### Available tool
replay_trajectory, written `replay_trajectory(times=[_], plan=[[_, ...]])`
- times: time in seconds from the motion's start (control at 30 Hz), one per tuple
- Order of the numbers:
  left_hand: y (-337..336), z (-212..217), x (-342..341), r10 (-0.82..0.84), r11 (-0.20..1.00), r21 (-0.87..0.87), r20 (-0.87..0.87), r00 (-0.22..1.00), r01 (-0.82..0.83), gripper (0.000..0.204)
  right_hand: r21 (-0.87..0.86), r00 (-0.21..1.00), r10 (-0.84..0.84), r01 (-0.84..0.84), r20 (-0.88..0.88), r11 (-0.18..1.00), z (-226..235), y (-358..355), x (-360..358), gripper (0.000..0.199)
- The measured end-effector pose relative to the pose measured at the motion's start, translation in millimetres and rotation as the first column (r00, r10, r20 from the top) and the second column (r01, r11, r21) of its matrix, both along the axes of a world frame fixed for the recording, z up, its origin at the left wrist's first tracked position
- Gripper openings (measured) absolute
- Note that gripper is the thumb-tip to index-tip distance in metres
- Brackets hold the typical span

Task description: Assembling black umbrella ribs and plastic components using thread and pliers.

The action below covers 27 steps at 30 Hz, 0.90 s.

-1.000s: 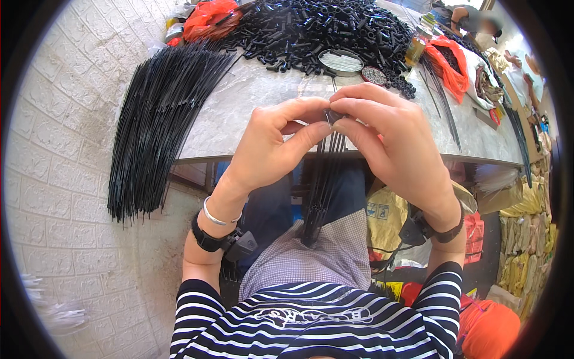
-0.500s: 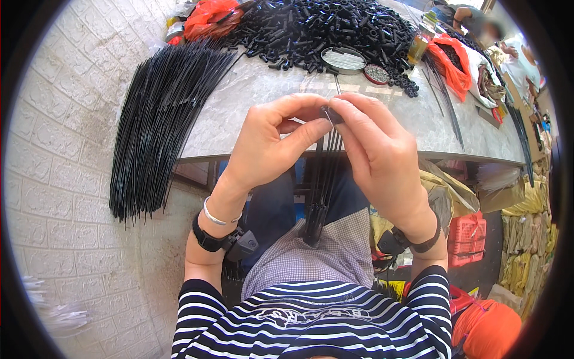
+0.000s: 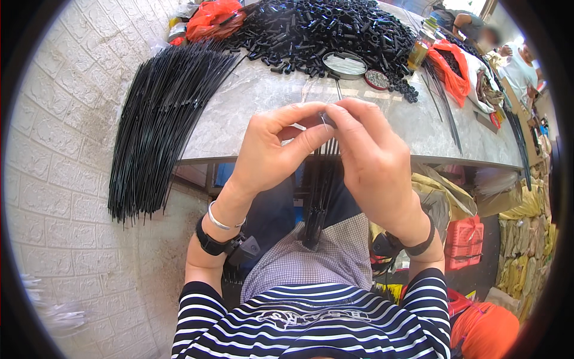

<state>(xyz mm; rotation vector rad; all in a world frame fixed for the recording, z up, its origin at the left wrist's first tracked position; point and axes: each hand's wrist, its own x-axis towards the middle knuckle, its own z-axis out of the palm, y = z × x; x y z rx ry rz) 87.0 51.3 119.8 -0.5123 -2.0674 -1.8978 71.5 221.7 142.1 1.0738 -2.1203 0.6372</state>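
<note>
1. You are pinching a small black piece (image 3: 324, 118) between the thumb and fingertips of your left hand (image 3: 272, 152) and your right hand (image 3: 371, 158), both sets of fingers closed tight on it just above the near edge of the grey table (image 3: 263, 102).
2. A bundle of thin black rods (image 3: 320, 191) is hanging down from that pinch toward your lap (whether each hand also grips the rods is hidden by the fingers).
3. By the look of it, you are fitting the piece onto the rod ends, and the step is partly done.
4. The next move is likely calling for steady pressure while keeping the rod ends lined up.
5. A spare fan of black rods (image 3: 161, 119) is lying at your left, and a heap of small black tubes (image 3: 323, 27) is sitting farther back.
</note>
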Motion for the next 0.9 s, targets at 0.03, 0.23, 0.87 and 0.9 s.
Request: replay_trajectory(times=[0.03,0.23,0.87,0.9], plan=[[-0.5,-1.6,0.2,-0.009,0.998,0.059,0.013,1.000,0.008,0.029,-0.086,0.993,0.060,-0.052,0.099,0.995,1.4,-0.7,-0.4,0.035],[-4.9,-3.5,1.9,-0.029,0.996,0.087,0.029,0.999,0.026,0.027,-0.355,0.959,0.191,-0.107,0.211,0.929,-8.6,-6.4,-4.3,0.027],[-2.1,7.8,12.2,0.015,1.000,0.011,-0.016,1.000,-0.015,0.029,-0.363,0.985,0.143,-0.168,-0.095,0.916,-14.3,-17.7,-2.0,0.029],[-3.0,7.7,12.1,0.007,1.000,0.004,-0.011,1.000,-0.007,0.030,-0.364,0.985,0.145,-0.170,-0.096,0.916,-14.2,-17.5,-2.0,0.029]])
